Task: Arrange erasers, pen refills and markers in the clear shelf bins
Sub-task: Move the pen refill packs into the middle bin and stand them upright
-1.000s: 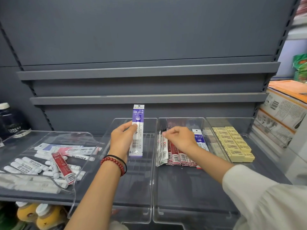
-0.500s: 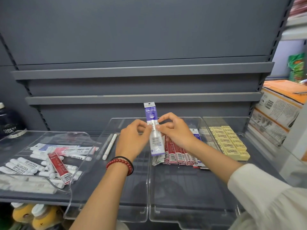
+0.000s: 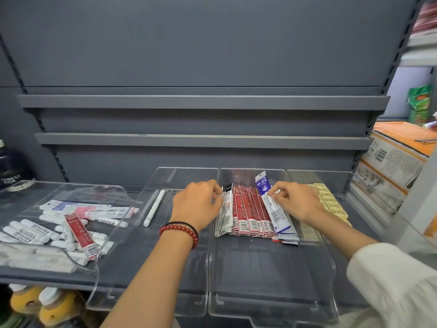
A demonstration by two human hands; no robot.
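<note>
While your left hand point(image 3: 196, 205) pinched the refill row point(image 3: 248, 216) at its left end and your right hand point(image 3: 296, 203) pinched the blue refill pack point(image 3: 276, 213), squeezing evenly mattered.

Red refill packs point(image 3: 250, 210) with white barcode strips stand in the clear bin point(image 3: 272, 271), black-and-white packs point(image 3: 226, 213) at their left, a blue-and-white pack point(image 3: 276, 210) at their right. Erasers point(image 3: 331, 202) pale yellow; markers point(image 3: 28, 231) white; shelf point(image 3: 203, 141) grey.

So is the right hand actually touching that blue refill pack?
Touching. The head view shows the right hand pinching the blue refill pack between thumb and fingertips.
</note>
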